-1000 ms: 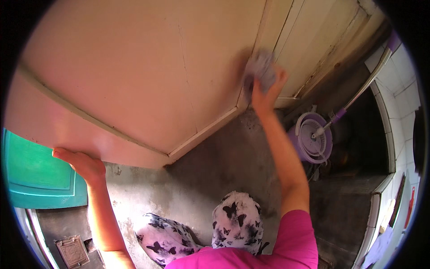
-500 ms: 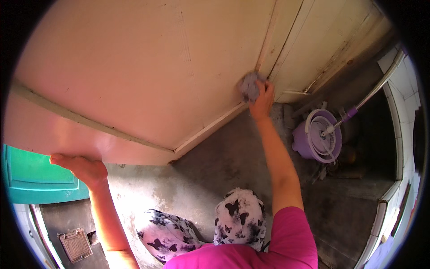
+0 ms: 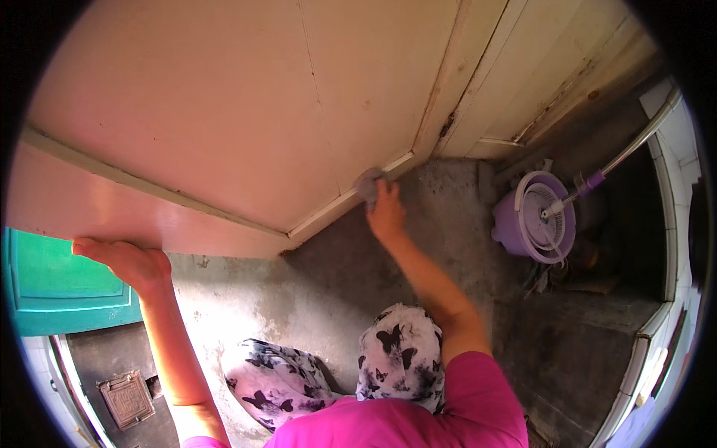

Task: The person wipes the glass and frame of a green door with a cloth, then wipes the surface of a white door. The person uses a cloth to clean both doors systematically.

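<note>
Head view is showing a person crouching on a grey concrete floor (image 3: 336,299) and wiping a cream-coloured door (image 3: 224,112) that fills the upper half of the picture. At about twelve o'clock from the person's body, the right hand (image 3: 387,213) is closing its fingers over a small grey cloth (image 3: 368,183), pressing it against the raised trim where the door's lower edge is meeting the floor. At about nine o'clock, the left hand (image 3: 127,261) is lying flat with fingers pressed together, bracing under the door's free edge. At three o'clock from the cloth, a purple mop bucket (image 3: 534,224) with a spinner basket is standing well apart, its mop handle (image 3: 627,157) slanting up toward two o'clock. A green panel (image 3: 60,284) is showing at the far left. Judging by the surface, the broad face is looking fairly even in tone, while dark grime is showing along the seam by the frame, so the lower edge and corner seem to be what is left.
</note>
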The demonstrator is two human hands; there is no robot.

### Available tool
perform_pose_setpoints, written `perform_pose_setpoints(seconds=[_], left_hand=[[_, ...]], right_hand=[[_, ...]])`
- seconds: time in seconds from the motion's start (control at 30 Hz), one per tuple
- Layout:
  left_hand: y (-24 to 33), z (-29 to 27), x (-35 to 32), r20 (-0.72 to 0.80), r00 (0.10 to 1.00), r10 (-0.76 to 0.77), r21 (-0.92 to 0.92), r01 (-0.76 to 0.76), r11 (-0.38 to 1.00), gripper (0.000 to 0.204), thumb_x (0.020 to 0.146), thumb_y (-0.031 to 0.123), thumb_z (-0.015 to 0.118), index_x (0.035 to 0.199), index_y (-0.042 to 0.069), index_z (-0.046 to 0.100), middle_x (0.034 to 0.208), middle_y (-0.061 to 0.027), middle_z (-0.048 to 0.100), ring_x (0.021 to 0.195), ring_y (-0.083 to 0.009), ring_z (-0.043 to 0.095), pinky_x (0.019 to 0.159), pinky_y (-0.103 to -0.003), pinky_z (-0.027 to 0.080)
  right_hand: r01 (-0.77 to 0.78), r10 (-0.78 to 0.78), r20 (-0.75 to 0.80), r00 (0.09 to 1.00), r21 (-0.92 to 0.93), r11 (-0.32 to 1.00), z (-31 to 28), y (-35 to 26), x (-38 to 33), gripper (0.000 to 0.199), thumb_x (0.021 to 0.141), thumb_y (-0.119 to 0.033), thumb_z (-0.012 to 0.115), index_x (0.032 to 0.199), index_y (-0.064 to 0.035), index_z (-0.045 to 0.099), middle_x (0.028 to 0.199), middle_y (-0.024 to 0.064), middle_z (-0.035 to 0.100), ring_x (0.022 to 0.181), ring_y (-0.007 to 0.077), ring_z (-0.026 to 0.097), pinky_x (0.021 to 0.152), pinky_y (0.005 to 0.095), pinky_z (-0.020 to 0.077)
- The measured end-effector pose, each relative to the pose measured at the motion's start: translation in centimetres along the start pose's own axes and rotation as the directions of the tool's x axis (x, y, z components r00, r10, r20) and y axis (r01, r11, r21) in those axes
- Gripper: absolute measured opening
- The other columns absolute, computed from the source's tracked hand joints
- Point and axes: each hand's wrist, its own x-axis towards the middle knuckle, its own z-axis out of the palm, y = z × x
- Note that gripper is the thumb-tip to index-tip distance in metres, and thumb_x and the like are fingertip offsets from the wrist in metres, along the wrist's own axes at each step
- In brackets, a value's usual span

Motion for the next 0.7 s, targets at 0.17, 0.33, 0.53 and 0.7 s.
perform_pose_setpoints(seconds=[0.17, 0.33, 0.53, 0.7], left_hand=[[-0.2, 0.1, 0.1, 0.015, 1.000, -0.006, -0.011, 0.006, 1.000, 0.094, 0.095, 0.084, 0.022, 0.164, 0.021, 0.018, 0.170, -0.0045, 0.015, 0.154, -0.0286, 0.018, 0.128, -0.049, 0.016], [0.3, 1.1, -0.7, -0.043, 0.997, -0.068, -0.044, 0.066, 0.997, 0.092, 0.096, 0.083, 0.023, 0.163, 0.020, 0.021, 0.169, -0.0045, 0.019, 0.153, -0.0281, 0.022, 0.127, -0.048, 0.019], [0.6, 0.8, -1.6, -0.070, 0.997, -0.032, -0.027, 0.031, 0.999, 0.092, 0.096, 0.083, 0.023, 0.162, 0.020, 0.022, 0.169, -0.0050, 0.020, 0.153, -0.0292, 0.022, 0.128, -0.049, 0.019], [0.7, 1.4, -1.4, -0.069, 0.997, 0.030, 0.028, -0.028, 0.999, 0.091, 0.096, 0.082, 0.023, 0.160, 0.018, 0.026, 0.167, -0.0063, 0.023, 0.151, -0.0297, 0.025, 0.127, -0.048, 0.021]], right_hand=[[0.084, -0.165, 0.152, 0.974, 0.433, 0.897, 2.6, -2.2, -3.1, 0.063, 0.081, -0.012, 0.078, 0.136, -0.0110, 0.048, 0.136, 0.0227, 0.051, 0.118, 0.0451, 0.059, 0.096, 0.0489, 0.0528], [-0.301, 0.349, 0.189, 0.918, 0.904, 0.303, 4.2, 0.6, -2.7, 0.078, 0.088, -0.018, 0.076, 0.152, 0.0015, 0.037, 0.149, 0.0189, 0.049, 0.133, 0.0340, 0.052, 0.110, 0.0405, 0.0427], [-0.300, 0.624, 0.246, 0.742, 0.954, -0.019, -4.8, 5.7, 5.9, 0.104, 0.090, -0.038, 0.070, 0.166, -0.0065, 0.007, 0.169, 0.0166, 0.020, 0.150, 0.0317, 0.027, 0.122, 0.0420, 0.0251], [-0.241, 0.630, 0.096, 0.771, 0.959, 0.149, -0.3, 5.5, 8.3, 0.088, 0.092, -0.035, 0.070, 0.160, -0.0100, 0.020, 0.163, 0.0185, 0.022, 0.147, 0.0344, 0.029, 0.119, 0.0442, 0.0282]])
